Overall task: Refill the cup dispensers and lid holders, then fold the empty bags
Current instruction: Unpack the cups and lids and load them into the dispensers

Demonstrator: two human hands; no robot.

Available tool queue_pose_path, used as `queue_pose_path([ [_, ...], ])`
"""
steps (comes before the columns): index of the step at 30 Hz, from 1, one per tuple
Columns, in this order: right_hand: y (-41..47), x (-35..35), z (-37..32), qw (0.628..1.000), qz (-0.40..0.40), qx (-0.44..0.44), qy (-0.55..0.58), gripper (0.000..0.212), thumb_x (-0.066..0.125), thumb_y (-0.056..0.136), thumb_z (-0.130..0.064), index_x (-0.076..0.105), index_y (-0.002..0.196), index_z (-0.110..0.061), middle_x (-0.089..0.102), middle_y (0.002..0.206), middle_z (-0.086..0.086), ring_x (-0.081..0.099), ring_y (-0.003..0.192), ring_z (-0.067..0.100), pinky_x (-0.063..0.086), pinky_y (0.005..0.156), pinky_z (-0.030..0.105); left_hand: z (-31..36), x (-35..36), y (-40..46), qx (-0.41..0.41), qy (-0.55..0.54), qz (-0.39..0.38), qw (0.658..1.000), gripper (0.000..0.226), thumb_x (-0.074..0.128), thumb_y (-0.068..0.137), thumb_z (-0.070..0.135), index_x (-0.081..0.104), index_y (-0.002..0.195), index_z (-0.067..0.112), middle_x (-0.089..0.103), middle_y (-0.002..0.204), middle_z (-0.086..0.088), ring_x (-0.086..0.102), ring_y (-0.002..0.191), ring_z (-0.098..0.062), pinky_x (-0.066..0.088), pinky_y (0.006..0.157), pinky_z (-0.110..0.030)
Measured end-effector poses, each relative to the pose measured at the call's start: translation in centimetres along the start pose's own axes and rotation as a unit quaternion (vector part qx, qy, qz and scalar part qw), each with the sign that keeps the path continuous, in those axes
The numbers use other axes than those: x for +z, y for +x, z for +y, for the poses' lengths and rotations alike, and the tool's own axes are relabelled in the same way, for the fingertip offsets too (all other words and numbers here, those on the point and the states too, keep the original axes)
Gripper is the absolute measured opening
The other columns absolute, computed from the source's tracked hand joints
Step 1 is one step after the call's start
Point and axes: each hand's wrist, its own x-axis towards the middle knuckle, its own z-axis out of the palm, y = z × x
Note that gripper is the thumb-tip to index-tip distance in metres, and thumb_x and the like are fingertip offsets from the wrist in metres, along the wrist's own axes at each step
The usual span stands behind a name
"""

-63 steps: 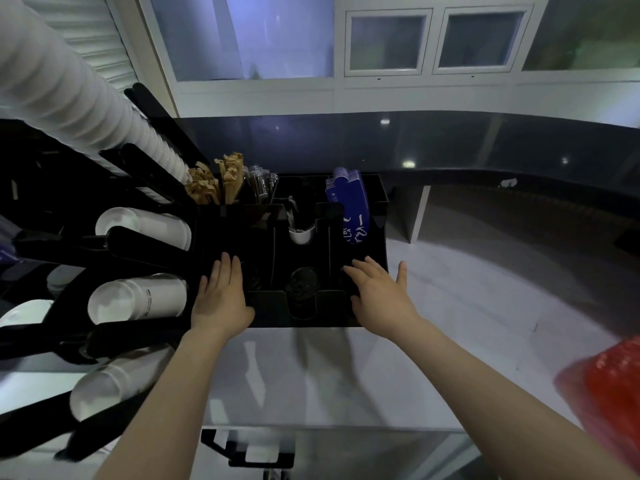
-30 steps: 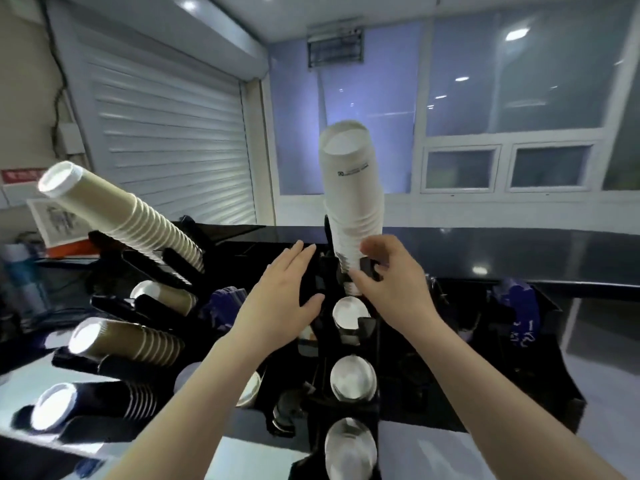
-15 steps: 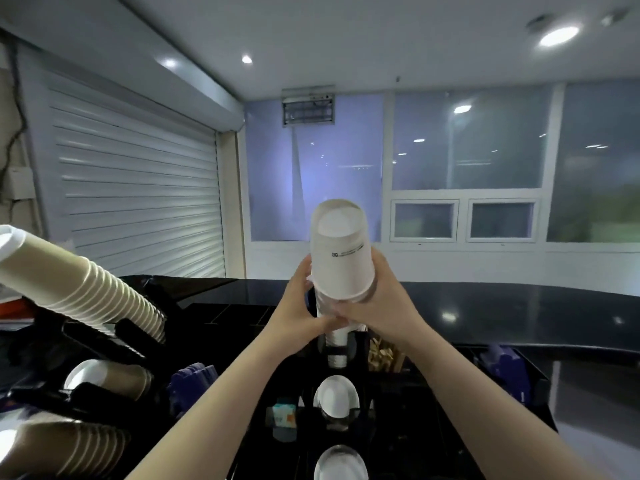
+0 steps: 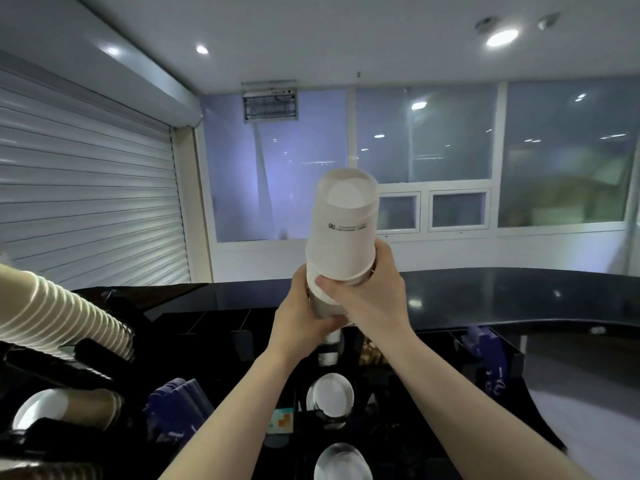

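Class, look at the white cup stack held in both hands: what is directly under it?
Under the white cup stack, below both hands, a narrower white stack drops into the black dispenser, with two round cup openings below. The join is hidden by fingers.

A café service counter: a black cup dispenser rack (image 4: 329, 407) below the hands, stacked paper cups (image 4: 59, 317) to their left, a roller shutter (image 4: 86, 199) beyond.

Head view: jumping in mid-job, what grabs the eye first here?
The white cup stack at centre frame, upright with cup bottoms up, gripped low down by the left hand and right hand above the black dispenser rack. At far left, a long ribbed stack of beige cups slants out of another dispenser.
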Motion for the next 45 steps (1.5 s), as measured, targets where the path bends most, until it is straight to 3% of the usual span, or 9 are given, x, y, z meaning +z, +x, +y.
queue_pose_path([
  [5, -1.2, -0.4, -3.7, 1.000, 0.015, -0.018, 0.021, 0.080, 0.083, 0.045, -0.047, 0.044, 0.115, -0.043, 0.057, 0.099, -0.038, 0.056, 0.092, -0.016, 0.045, 0.064, 0.004, 0.7, -2.0, -0.3, 0.036, -0.028, -0.081, 0.996, 0.103, 0.084, 0.058, 0.042, 0.022, 0.140, 0.043, 0.053, 0.120, 0.034, 0.051, 0.113, 0.009, 0.044, 0.078, -0.004],
  [8, -3.0, -0.6, -5.3, 0.997, 0.039, -0.044, 0.043, 0.080, 0.084, 0.046, -0.043, 0.048, 0.117, -0.035, 0.062, 0.105, -0.026, 0.060, 0.099, -0.005, 0.053, 0.078, 0.022, 1.3, -4.2, -2.0, 0.063, -0.052, -0.089, 0.993, 0.115, 0.082, 0.060, 0.042, 0.011, 0.149, 0.037, 0.029, 0.151, 0.022, 0.028, 0.137, 0.003, 0.034, 0.109, -0.027],
  [10, -4.2, -0.6, -6.5, 0.996, 0.039, -0.059, 0.057, 0.079, 0.085, 0.047, -0.039, 0.049, 0.118, -0.033, 0.064, 0.109, -0.020, 0.061, 0.103, 0.001, 0.054, 0.083, 0.033, 2.0, -5.6, -3.5, 0.082, -0.070, -0.064, 0.992, 0.114, 0.084, 0.065, 0.033, 0.007, 0.148, 0.041, 0.016, 0.157, 0.019, 0.017, 0.141, 0.006, 0.024, 0.116, -0.031],
  [14, -6.6, -0.4, -8.1, 0.996, -0.005, -0.067, 0.051, 0.076, 0.085, 0.050, -0.038, 0.049, 0.118, -0.032, 0.065, 0.110, -0.017, 0.063, 0.104, 0.005, 0.055, 0.078, 0.028, 3.9, -7.9, -6.3, 0.143, -0.107, -0.020, 0.984, 0.117, 0.084, 0.065, 0.029, 0.000, 0.145, 0.050, 0.015, 0.153, 0.028, 0.017, 0.138, 0.011, 0.025, 0.108, -0.015],
  [20, -10.0, -1.2, -8.4, 0.992, -0.107, -0.009, 0.070, 0.082, 0.087, 0.065, -0.014, 0.039, 0.130, -0.027, 0.061, 0.119, -0.013, 0.061, 0.111, 0.008, 0.055, 0.083, 0.028, 5.8, -8.9, -9.3, 0.216, -0.148, -0.049, 0.964, 0.091, 0.087, 0.062, 0.030, 0.034, 0.134, 0.048, 0.054, 0.129, 0.024, 0.053, 0.118, 0.000, 0.042, 0.085, -0.006],
  [29, -11.9, -5.1, -7.5, 0.993, -0.002, 0.001, 0.115, 0.060, 0.071, 0.067, -0.013, 0.051, 0.122, -0.027, 0.064, 0.110, -0.011, 0.061, 0.101, 0.006, 0.050, 0.076, 0.022, 1.8, -6.8, -10.1, 0.182, -0.030, -0.183, 0.966, 0.101, 0.082, 0.058, 0.032, 0.024, 0.138, 0.056, 0.041, 0.136, 0.035, 0.037, 0.127, 0.011, 0.033, 0.105, -0.016],
  [35, -11.9, -4.8, -4.6, 0.999, 0.015, -0.014, 0.030, 0.062, 0.079, 0.061, -0.018, 0.049, 0.113, -0.030, 0.059, 0.112, -0.012, 0.058, 0.107, 0.012, 0.052, 0.082, 0.029, -0.3, -3.5, -9.1, 0.168, 0.021, -0.138, 0.976, 0.101, 0.083, 0.061, 0.033, 0.022, 0.136, 0.058, 0.038, 0.131, 0.019, 0.034, 0.120, 0.004, 0.031, 0.098, -0.019],
  [39, -10.9, -4.3, -2.5, 1.000, 0.008, -0.009, 0.003, 0.067, 0.081, 0.058, -0.030, 0.047, 0.116, -0.034, 0.056, 0.110, -0.023, 0.057, 0.107, 0.009, 0.052, 0.072, 0.019, -1.9, -1.9, -8.6, 0.135, 0.062, -0.078, 0.986, 0.092, 0.079, 0.067, 0.034, 0.027, 0.142, 0.048, 0.039, 0.113, 0.008, 0.042, 0.107, -0.011, 0.034, 0.090, -0.020],
  [45, -9.0, -3.5, 1.2, 0.997, -0.004, 0.013, -0.074, 0.063, 0.079, 0.058, -0.033, 0.045, 0.110, -0.044, 0.052, 0.114, -0.018, 0.051, 0.108, 0.002, 0.049, 0.082, 0.022, -3.9, -2.1, -7.5, 0.042, 0.041, -0.085, 0.995, 0.056, 0.064, 0.079, 0.022, 0.048, 0.132, 0.033, 0.057, 0.103, 0.015, 0.056, 0.091, 0.003, 0.049, 0.085, -0.027],
])
